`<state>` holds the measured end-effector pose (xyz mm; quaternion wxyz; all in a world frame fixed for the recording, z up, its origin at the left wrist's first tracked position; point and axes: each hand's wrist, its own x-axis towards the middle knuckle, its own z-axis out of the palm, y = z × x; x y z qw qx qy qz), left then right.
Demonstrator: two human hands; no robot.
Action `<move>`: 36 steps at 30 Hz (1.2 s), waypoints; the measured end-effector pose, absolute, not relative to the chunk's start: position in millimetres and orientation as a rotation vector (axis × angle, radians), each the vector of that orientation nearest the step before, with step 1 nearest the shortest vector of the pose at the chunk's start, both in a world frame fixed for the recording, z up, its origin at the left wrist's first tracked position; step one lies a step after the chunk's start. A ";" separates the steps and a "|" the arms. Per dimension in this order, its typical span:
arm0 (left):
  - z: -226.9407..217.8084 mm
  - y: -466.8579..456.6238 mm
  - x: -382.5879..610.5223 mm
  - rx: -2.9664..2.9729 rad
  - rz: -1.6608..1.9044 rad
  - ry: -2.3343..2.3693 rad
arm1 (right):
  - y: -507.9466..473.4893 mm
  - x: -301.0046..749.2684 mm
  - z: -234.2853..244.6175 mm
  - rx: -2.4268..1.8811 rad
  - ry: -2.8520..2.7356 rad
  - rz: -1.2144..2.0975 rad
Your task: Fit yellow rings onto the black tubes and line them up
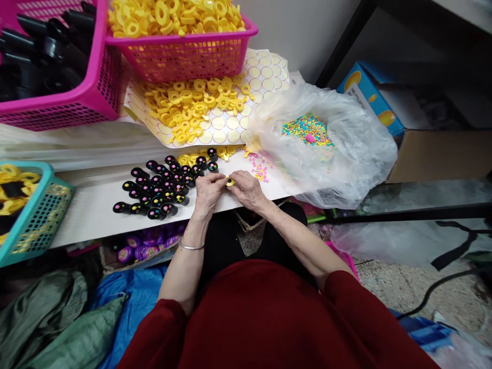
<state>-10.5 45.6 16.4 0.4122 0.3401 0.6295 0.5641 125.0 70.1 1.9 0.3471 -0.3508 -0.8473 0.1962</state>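
Note:
Close together at the table's front edge, my left hand [208, 192] and my right hand [248, 190] pinch a small yellow ring [230, 181] between their fingertips. Its centre looks dark, and I cannot tell whether a black tube sits beneath it. Left of my hands, several short black tubes [157, 189] stand upright in a cluster, with pink, yellow and green beads on top. A few loose pink and yellow beads [260, 169] lie just beyond my right hand. Behind the tubes, some yellow rings [188, 157] are strewn along the table.
A clear plastic bag [357, 133] holds many coloured beads [307, 129]. Yellow rings lie heaped on a sticker sheet [219, 134] behind. Pink baskets [184, 56] stand at the back left, a teal basket [46, 205] at the left edge. An open cardboard box [434, 154] is at right.

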 end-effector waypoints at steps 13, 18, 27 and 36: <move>21.9 43.3 -8.1 1.009 1.426 1.671 | 68.1 124.7 0.4 -0.948 -2.078 0.695; 20.5 43.0 -8.1 1.006 1.454 1.629 | 66.8 119.5 4.9 -1.008 -1.728 1.060; 18.7 43.0 1.8 0.777 1.507 1.575 | 67.2 97.1 13.1 -1.223 -1.292 1.304; 2.3 41.2 5.1 0.804 1.535 1.663 | 63.7 96.1 14.9 -1.253 -1.014 1.626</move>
